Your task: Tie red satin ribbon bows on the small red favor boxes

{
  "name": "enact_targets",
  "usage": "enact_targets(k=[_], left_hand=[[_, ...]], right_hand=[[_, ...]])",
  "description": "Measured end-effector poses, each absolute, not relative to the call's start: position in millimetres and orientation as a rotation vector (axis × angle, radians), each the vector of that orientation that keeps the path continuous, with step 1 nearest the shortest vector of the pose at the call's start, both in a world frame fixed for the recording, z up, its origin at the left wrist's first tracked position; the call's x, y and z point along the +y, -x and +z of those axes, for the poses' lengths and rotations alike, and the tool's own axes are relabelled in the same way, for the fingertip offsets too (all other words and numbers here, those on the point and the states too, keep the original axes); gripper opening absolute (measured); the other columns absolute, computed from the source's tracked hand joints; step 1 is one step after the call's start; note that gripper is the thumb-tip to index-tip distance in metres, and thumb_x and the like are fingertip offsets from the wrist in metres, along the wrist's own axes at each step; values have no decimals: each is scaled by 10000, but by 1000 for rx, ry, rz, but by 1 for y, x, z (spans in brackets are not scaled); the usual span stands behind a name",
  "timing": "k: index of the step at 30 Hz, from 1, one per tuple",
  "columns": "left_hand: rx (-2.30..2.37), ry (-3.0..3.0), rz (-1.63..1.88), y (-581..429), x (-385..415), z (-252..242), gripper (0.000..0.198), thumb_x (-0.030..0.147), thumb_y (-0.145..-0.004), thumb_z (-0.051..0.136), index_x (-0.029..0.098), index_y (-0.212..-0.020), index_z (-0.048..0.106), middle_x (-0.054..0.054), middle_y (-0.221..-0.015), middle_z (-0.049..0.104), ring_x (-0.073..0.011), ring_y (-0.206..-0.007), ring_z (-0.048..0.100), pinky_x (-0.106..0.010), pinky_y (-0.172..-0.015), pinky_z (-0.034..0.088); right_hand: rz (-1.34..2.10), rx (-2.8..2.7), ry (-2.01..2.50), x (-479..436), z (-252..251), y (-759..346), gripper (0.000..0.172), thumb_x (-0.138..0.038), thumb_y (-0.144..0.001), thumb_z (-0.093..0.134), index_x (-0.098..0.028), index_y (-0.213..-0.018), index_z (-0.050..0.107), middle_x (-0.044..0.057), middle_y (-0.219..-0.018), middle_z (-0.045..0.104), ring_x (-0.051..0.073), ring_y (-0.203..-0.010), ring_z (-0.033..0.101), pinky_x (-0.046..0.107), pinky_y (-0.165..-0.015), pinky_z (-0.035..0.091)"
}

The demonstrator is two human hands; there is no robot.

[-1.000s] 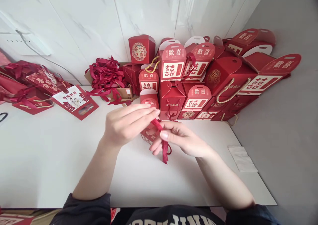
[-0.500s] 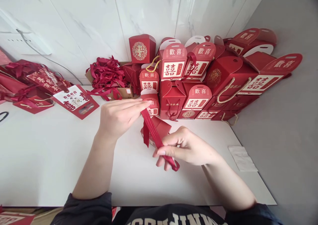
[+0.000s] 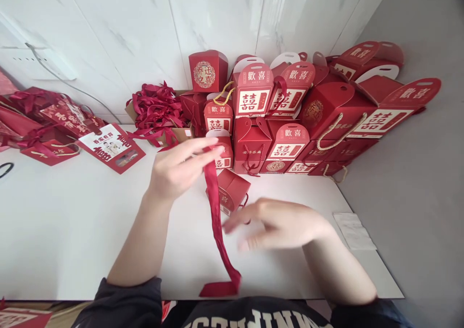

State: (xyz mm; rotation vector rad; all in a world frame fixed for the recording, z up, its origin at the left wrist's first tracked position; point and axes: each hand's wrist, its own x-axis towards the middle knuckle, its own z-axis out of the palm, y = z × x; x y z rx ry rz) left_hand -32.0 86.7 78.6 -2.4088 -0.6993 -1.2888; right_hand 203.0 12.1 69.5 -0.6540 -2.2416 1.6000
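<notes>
Base: Where's the ribbon?

Operator: I have the ribbon point(image 3: 215, 212) hanging from the left hand point(image 3: 173, 169), pinched by the fingertips. Lower end folds sideways near the front edge of the worktop point(image 3: 119, 231). Whether it touches the surface, I cannot tell.

Base: Right hand?

Operator: Right hand point(image 3: 277, 221) blurred. Thumb and fingers well parted, nothing I can see in the grasp. Fingertips just beside the ribbon; contact unclear.

Base: How far along, in your judgement?

Operator: Partway, I'd say. Ribbon is drawn out lengthwise, but I see no knot or bow in it. The small red box point(image 3: 232, 188) sits on the worktop beyond the right fingers, top apparently folded over, cord loop point(image 3: 246, 201) at its side. I see no ribbon on that box.

Base: Any finished pieces?

Operator: Can't vouch for finished. I note stacked boxes point(image 3: 288, 147) at the back, one with a dark red strip point(image 3: 281, 84) across it. Left of them, a cardboard carton point(image 3: 177, 135) heaped with tangled ribbons point(image 3: 155, 103). How much work remains, I cannot count from here.
</notes>
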Motion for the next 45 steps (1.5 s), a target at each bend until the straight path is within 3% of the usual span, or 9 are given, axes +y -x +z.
enact_targets(k=[5, 12, 18, 23, 26, 30, 35, 41, 45], left_hand=[[-444, 2510, -1143, 11, 56, 86, 363, 127, -840, 677, 197, -1195, 642, -70, -1181, 702, -184, -1019, 691, -261, -853, 601], [-423, 2559, -1215, -9, 55, 82, 324, 160, -837, 684, 208, -1148, 608, -47, -1084, 712, -179, -1024, 665, -293, -900, 564], [-781, 2857, -1034, 0, 54, 93, 361, 159, -842, 638, 253, -1188, 598, -70, -1190, 634, -205, -1054, 630, -333, -895, 513], [-1259, 3265, -362, 20, 71, 92, 338, 305, -793, 694, 268, -1124, 635, -13, -1025, 667, -159, -787, 637, -245, -623, 461], [-1245, 3403, -95, 23, 82, 83, 180, 215, -811, 616, 256, -962, 705, 0, -883, 686, -143, -702, 620, -230, -573, 413], [-1262, 3410, 77, 26, 89, 75, 225, 126, -798, 525, 236, -796, 721, 16, -683, 651, -137, -614, 590, -235, -572, 411], [-1336, 3211, -245, 34, 95, 74, 340, 70, -810, 449, 242, -871, 736, -12, -1005, 693, -170, -864, 654, -283, -777, 504], [-1349, 3354, -1075, 15, 78, 85, 335, 318, -985, 407, 227, -1192, 653, -75, -1176, 682, -193, -1064, 646, -302, -860, 541], [-1347, 3701, -883, -1, 64, 89, 349, 440, -923, 537, 224, -1166, 663, -69, -1056, 729, -188, -856, 692, -274, -693, 553]], right_hand=[[1611, -1249, 727, 26, 62, -193, 463, -550, -959, 458, -198, -1109, 719, 92, -1059, 735, 208, -1018, 672, 386, -923, 527], [1592, -1228, 730, 21, 62, -195, 160, -351, -825, 733, -192, -803, 734, 19, -737, 702, 175, -725, 665, 352, -746, 560], [1391, -1037, 763, 21, 89, -225, 76, -325, -864, 665, -263, -873, 623, -4, -747, 615, 161, -735, 601, 344, -738, 521], [1046, -997, 857, 4, 111, -289, 92, -396, -787, 729, -323, -774, 674, -57, -495, 153, 130, -439, 178, 329, -437, 208], [951, -974, 853, -9, 114, -314, 199, -486, -719, 787, -366, -675, 634, -58, -458, 92, 135, -440, 43, 357, -439, 74], [1094, -1151, 894, -7, 107, -310, 170, -376, -721, 787, -282, -703, 647, -22, -510, 352, 83, -401, 193, 325, -425, 72], [1337, -1536, 1062, 20, 92, -273, 230, -412, -877, 630, -203, -783, 608, -34, -601, 352, 93, -524, 284, 268, -487, 191], [1276, -1966, 1082, 32, 84, -246, 359, -503, -916, 552, -176, -768, 557, -21, -683, 442, 104, -613, 379, 237, -560, 321], [1327, -1975, 1108, 28, 84, -248, 353, -487, -941, 520, -180, -767, 532, -31, -647, 459, 93, -576, 401, 216, -530, 342]])
